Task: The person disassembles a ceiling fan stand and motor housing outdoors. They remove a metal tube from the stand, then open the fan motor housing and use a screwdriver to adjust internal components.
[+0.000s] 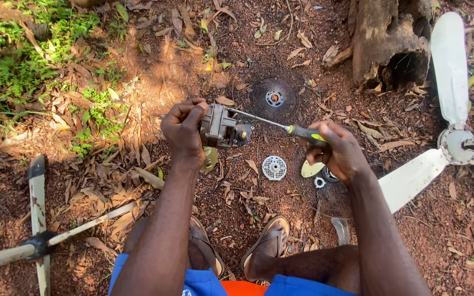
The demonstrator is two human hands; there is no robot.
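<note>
My left hand [184, 127] grips a small grey fan motor [222, 127] and holds it up over the dirt ground. A screwdriver [283, 126] with a black and yellow handle is held in my right hand [340, 151], its metal shaft reaching left with the tip against the motor's top. Below the motor lies a round white perforated disc [274, 168]. A yellowish blade-like piece [311, 169] and small black rings [327, 175] lie just under my right hand.
A dark wire fan guard [274, 97] lies flat beyond the motor. White fan blades [452, 137] rest at the right, beside a hollow tree stump [393, 44]. A white stand with crossed bars [37, 230] lies at the lower left. My sandalled feet [267, 246] are below.
</note>
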